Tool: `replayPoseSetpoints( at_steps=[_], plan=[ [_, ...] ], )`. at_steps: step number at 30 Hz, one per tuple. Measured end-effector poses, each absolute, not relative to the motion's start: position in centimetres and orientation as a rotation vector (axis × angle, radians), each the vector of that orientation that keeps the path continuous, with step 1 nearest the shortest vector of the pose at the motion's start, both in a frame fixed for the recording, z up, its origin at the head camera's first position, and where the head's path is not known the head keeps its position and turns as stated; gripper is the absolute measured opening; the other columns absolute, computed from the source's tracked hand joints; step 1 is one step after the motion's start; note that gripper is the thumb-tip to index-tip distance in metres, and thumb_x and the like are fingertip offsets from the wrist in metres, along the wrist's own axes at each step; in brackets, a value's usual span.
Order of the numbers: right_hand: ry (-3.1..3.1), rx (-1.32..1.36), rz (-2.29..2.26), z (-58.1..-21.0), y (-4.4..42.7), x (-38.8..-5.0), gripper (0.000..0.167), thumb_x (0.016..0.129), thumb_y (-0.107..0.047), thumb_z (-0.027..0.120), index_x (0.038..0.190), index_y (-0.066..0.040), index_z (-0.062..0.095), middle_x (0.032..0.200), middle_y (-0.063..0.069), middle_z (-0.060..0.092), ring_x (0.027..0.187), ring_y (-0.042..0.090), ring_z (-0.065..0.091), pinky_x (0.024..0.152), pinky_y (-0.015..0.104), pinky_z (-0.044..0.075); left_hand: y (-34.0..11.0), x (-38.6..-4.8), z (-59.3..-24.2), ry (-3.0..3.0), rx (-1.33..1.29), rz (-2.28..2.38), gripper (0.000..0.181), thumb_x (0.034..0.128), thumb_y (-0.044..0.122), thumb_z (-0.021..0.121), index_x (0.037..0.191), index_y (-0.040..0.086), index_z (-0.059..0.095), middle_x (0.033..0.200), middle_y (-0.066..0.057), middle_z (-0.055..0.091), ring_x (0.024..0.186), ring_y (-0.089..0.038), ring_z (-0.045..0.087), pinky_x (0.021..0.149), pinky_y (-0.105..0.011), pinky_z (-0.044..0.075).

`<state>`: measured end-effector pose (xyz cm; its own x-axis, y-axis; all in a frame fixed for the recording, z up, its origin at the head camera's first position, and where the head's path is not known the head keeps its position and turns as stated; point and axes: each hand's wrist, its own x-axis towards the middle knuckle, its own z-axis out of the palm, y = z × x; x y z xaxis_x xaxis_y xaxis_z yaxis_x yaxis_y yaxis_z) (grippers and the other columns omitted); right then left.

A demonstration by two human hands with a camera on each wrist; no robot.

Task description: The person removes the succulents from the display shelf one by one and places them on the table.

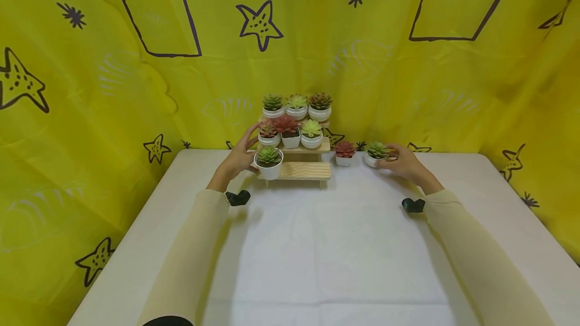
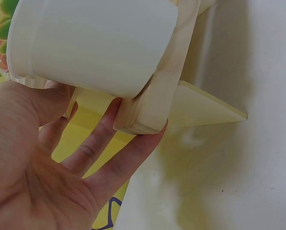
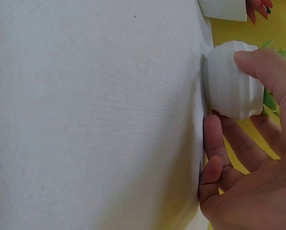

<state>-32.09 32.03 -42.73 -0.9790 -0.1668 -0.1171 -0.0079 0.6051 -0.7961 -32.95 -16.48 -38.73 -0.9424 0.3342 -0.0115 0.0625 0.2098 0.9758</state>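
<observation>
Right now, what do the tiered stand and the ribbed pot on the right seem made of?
Tiered stand: most likely wood, pale and matte, going by its visible grain lines.
Ribbed pot: plastic or ceramic; its smooth white surface fits either.

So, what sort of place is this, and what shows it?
Probably a makeshift indoor practice or display corner: a yellow printed curtain hangs behind a white table holding a wooden stand with small potted plants.
</observation>
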Motion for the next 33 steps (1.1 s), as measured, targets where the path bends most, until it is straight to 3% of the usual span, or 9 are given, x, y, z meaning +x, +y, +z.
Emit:
replayPoseSetpoints(
  at_steps=[17,33],
  plan=[
    [2.618,-0.179,-1.317,-42.36,31.97,-32.06,0.085,0.096,-0.031,0.075,0.156,0.004,0.027,0.152,0.037,0.036,0.142,0.053,0.034,0.114,0.065,0.03,-16.75,-32.82,-38.54,2.274,0.413,1.779,0.079,0.1061,0.003,0.053,0.161,0.048,0.018,0.17,-0.01,0.02,0.141,-0.05,0.04,0.072,-0.064,0.057],
    [2.636,-0.194,-1.244,-41.89,32.15,-31.92,0.085,0.097,-0.035,0.074,0.157,0.001,0.025,0.153,0.036,0.036,0.141,0.054,0.034,0.114,0.068,0.027,-16.88,-32.9,-38.44,2.272,0.43,1.784,0.079,0.1057,0.001,0.054,0.161,0.046,0.02,0.17,-0.01,0.021,0.142,-0.049,0.039,0.069,-0.062,0.058]
  ],
)
